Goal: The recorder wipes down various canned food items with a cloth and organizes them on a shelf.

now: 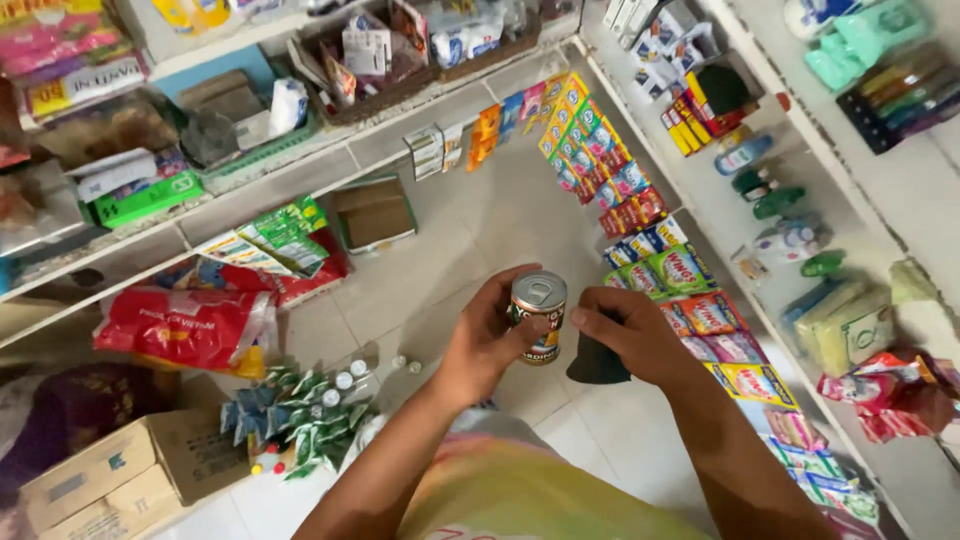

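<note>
Can point(538, 315) upright (long axis vertical, pull-tab lid up) above the floor point(470, 240), gripped round its side by left hand point(487, 345), nearer of the two, with right hand point(628, 335) just beside it, closed on dark cloth point(597, 365).

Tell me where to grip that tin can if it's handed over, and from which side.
Grip the tin can around its lower cylindrical wall, coming from the right. It stands upright, pull-tab lid up; the left hand wraps its left side, while the right hand, holding a dark cloth, leaves the right wall mostly exposed.
</note>
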